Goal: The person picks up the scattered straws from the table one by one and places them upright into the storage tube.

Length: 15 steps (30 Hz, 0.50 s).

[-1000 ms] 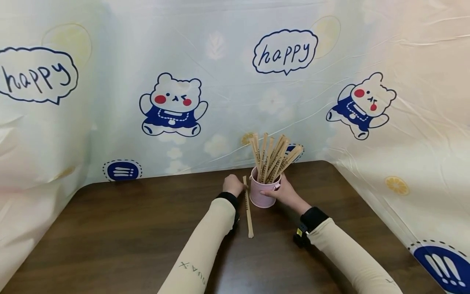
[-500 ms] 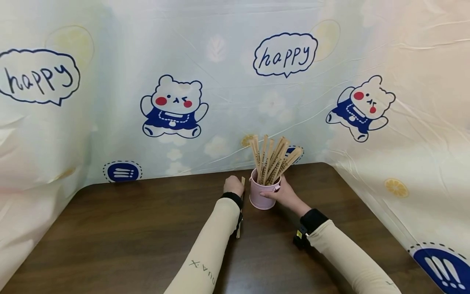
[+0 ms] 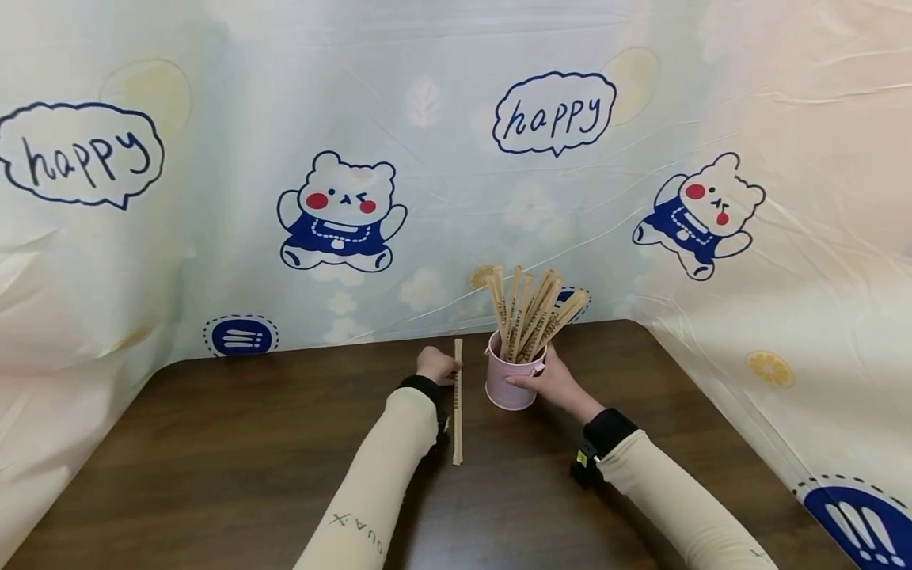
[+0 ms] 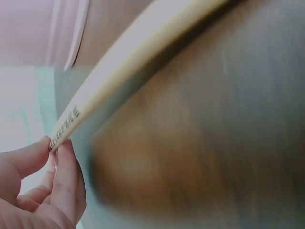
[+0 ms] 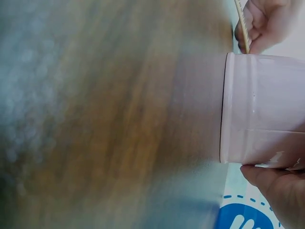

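In the head view my left hand [image 3: 436,365] pinches a slim, paper-wrapped tan stick [image 3: 458,416] with dark print along it. The left wrist view has thumb and fingertips on one end of that stick [image 4: 119,62]; what is inside the paper cannot be seen. Just to its right stands a small pink bucket [image 3: 507,389], upright on the table. Several like sticks [image 3: 526,321] lean out of its top. My right hand [image 3: 563,388] grips the bucket's right side, thumb across the front; its other fingers are mostly hidden behind.
Everything stands on a dark brown wooden table [image 3: 235,443], with the bucket close to its back edge. A pale curtain [image 3: 456,198] printed with bears and "happy" bubbles hangs behind and along both sides. Both wrists wear black straps, each with a small camera.
My left hand and the pinched stick have shifted left, away from the bucket. The right hand keeps its grip, and the bucket stays in place. The head view has tipped slightly upward.
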Tool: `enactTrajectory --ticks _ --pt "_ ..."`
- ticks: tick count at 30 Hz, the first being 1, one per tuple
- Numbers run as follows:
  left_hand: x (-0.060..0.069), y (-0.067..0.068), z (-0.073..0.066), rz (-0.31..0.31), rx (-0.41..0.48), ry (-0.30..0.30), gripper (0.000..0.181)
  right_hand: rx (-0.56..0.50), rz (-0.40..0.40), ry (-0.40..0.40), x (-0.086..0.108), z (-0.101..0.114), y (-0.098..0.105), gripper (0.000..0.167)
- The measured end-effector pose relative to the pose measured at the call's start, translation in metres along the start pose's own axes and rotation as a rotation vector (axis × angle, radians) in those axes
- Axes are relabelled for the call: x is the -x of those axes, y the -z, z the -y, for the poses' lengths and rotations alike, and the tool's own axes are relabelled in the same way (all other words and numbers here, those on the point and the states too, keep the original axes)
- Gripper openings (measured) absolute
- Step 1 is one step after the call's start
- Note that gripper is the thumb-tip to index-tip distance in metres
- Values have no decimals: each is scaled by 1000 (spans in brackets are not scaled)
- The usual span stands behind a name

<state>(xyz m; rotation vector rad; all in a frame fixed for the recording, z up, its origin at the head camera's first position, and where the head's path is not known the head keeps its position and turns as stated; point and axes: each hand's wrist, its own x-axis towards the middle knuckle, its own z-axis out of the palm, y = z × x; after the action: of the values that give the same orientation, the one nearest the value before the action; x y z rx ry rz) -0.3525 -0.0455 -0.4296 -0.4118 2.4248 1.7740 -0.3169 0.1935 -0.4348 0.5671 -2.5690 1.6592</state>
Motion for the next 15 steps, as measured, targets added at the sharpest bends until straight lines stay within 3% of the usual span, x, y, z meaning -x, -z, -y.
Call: enactTrajectory --ticks 4,9,15 --pt "1 24 -1 27 82 47 27 6 -4 -5 3 -3 0 96" --pt "-3 63 -14 107 176 -3 26 0 0 22 2 -4 1 95" --pt "9 107 -56 142 51 -129 34 -22 14 39 -1 -1 1 97"
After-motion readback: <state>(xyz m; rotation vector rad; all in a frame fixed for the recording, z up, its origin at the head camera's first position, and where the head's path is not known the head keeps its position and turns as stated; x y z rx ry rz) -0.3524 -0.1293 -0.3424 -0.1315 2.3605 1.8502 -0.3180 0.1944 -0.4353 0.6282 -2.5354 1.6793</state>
